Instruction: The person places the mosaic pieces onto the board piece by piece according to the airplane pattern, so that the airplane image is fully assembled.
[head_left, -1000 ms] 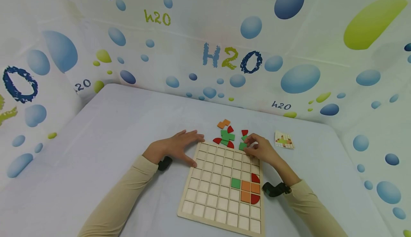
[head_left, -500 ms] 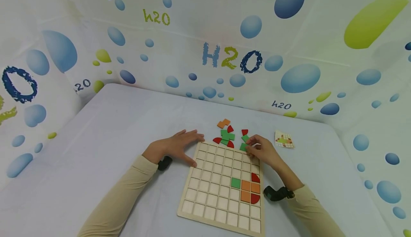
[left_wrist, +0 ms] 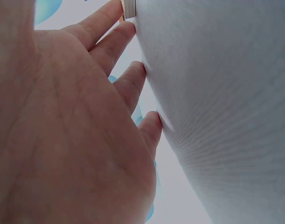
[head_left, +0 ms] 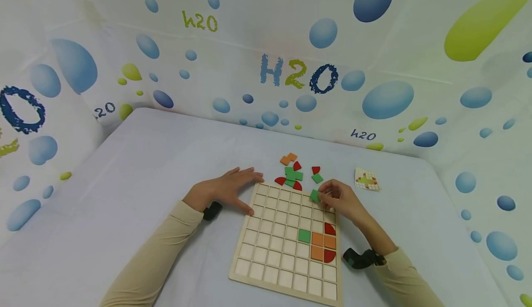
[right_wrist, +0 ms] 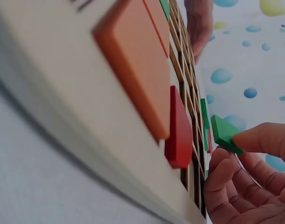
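Observation:
A wooden grid board lies on the table. At its far right corner my right hand pinches a green square tile between thumb and fingers; the right wrist view shows this green tile lifted and tilted. My left hand is spread along the board's far left corner, its fingers straight; thumb and forefinger touch the edge. Set in the board's right side are a green tile, orange square tiles and two red quarter-round tiles.
Past the board's far edge lie loose green tiles, red quarter-round tiles and orange tiles. A separate green tile is near my right hand. A small pattern card lies to the right. A printed curtain stands behind the table.
My right hand has picked up the green tile from beyond the board's far edge and drawn it slightly toward me, over that edge. My left hand has stayed in place.

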The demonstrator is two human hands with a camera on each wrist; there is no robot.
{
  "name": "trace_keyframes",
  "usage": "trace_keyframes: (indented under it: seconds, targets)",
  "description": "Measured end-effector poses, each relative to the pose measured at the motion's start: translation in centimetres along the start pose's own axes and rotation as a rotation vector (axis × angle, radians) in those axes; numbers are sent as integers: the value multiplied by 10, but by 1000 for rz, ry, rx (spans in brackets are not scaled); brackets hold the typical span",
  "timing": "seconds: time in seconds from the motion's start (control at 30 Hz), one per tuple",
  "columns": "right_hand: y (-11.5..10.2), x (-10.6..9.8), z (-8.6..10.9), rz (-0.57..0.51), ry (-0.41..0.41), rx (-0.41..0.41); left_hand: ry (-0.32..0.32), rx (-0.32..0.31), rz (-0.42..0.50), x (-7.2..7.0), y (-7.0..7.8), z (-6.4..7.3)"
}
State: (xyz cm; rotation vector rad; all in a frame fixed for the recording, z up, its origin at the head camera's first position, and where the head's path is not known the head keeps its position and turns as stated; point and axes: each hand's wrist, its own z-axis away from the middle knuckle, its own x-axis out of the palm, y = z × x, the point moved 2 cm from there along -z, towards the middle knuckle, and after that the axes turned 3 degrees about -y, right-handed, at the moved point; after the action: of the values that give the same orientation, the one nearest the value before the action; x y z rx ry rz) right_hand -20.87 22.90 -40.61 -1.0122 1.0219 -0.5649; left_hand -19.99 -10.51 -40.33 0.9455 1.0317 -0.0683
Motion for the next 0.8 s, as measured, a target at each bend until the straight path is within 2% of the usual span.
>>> trace_keyframes:
  seconds: [0.17, 0.67, 0.8]
  targets:
    - [0, 4, 5, -24, -12, 3, 3, 0, -10, -1, 1, 1]
    - [-4, 13, 21, -43, -115, -21, 2, 3, 4, 1, -2, -1]
    - [-5, 16, 26, -83, -138, -24, 0, 6, 11, 1, -2, -1]
